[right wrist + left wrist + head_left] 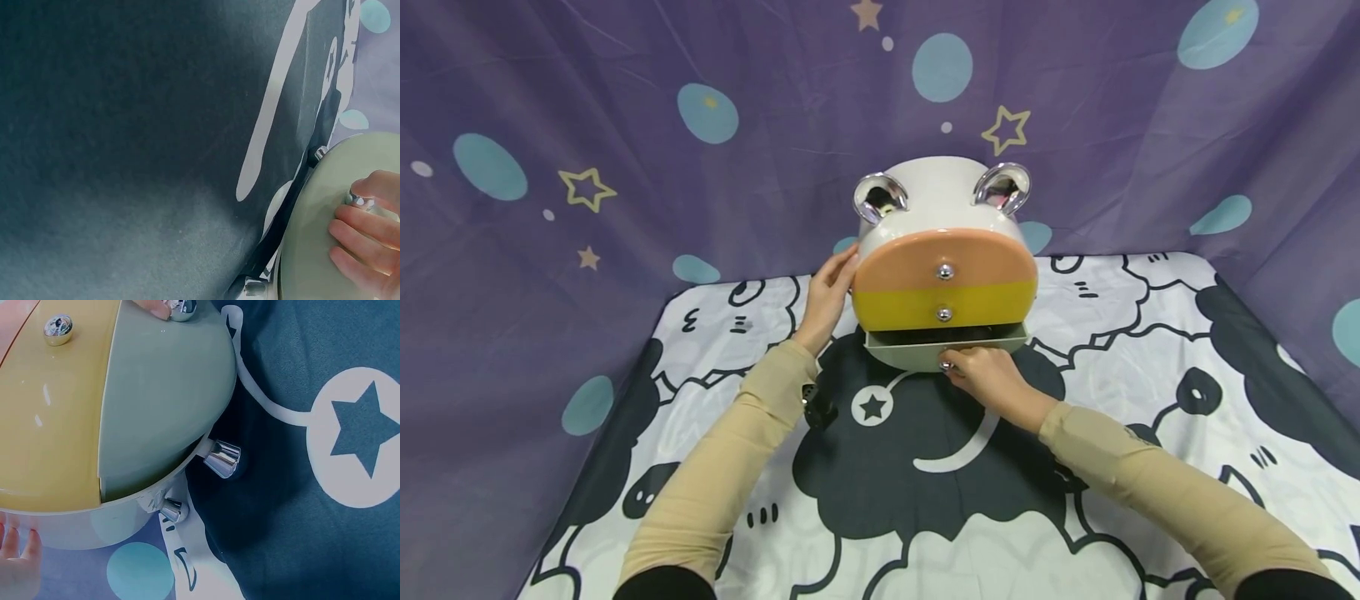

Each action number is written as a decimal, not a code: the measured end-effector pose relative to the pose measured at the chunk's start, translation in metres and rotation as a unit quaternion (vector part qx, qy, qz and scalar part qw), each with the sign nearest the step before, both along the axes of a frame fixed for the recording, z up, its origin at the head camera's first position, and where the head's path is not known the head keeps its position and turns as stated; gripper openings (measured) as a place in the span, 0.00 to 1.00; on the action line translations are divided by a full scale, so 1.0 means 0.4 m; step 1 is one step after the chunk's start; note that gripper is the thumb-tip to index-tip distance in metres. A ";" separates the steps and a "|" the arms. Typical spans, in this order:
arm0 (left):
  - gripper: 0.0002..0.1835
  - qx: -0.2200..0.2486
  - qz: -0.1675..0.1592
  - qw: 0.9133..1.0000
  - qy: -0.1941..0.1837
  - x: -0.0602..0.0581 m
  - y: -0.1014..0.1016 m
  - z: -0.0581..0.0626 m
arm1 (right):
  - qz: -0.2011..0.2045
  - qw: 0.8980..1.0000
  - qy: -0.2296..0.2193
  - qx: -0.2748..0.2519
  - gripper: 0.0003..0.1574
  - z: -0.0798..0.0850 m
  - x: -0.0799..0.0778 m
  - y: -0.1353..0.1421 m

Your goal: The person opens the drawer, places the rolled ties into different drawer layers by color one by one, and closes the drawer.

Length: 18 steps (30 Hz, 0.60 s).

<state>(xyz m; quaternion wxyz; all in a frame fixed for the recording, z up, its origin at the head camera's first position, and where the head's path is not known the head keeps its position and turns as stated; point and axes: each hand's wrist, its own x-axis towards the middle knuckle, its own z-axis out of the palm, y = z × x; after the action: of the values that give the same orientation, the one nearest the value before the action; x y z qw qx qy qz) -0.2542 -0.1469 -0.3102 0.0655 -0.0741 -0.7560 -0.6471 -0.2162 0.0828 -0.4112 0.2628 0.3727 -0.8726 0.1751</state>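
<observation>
A small rounded drawer cabinet (936,196) with a white shell stands at the back of the cloth. Its front has an orange drawer (895,258), a yellow drawer (895,308) and, lowest, a pale green drawer (898,357). That green drawer is partly pulled out, with a dark gap above its front. My right hand (992,379) pinches the silver knob (359,200) of the green drawer between thumb and index finger. Against the cabinet's left side rests my left hand (829,300), its fingers extended; the left wrist view shows only its fingertips (19,550).
Two shiny silver ear shapes (1002,188) top the cabinet, and short silver feet (224,459) hold it up. A black-and-white cartoon cloth (985,550) covers the surface. Behind hangs a purple curtain (790,167) with stars and blue dots.
</observation>
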 end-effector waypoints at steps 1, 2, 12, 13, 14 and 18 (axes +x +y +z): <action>0.22 0.000 0.000 1.000 0.001 0.000 0.001 0.000 | 0.000 1.000 0.000 0.000 0.12 0.000 -0.002 0.000; 0.22 0.000 0.001 1.000 0.001 0.000 0.001 0.001 | 0.000 1.000 -0.002 -0.001 0.12 0.000 -0.003 0.000; 0.22 0.002 0.001 1.000 -0.002 -0.002 -0.001 -0.002 | -0.009 1.000 -0.016 -0.003 0.11 0.005 -0.013 -0.003; 0.22 0.004 0.001 1.000 -0.001 -0.003 -0.001 -0.003 | -0.010 1.000 -0.017 -0.002 0.12 0.005 -0.014 -0.004; 0.22 0.006 0.002 1.000 -0.001 -0.010 -0.004 -0.009 | -0.010 1.000 -0.019 -0.003 0.12 0.005 -0.016 -0.003; 0.22 0.012 0.002 1.000 0.000 -0.036 -0.013 -0.037 | -0.011 1.000 -0.018 -0.003 0.13 0.004 -0.021 -0.003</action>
<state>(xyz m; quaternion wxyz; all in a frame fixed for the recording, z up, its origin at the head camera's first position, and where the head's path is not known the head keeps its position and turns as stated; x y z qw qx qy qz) -0.2687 -0.1520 -0.3252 0.0678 -0.0721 -0.7480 -0.6563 -0.2246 0.0814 -0.4096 0.2503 0.3589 -0.8806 0.1817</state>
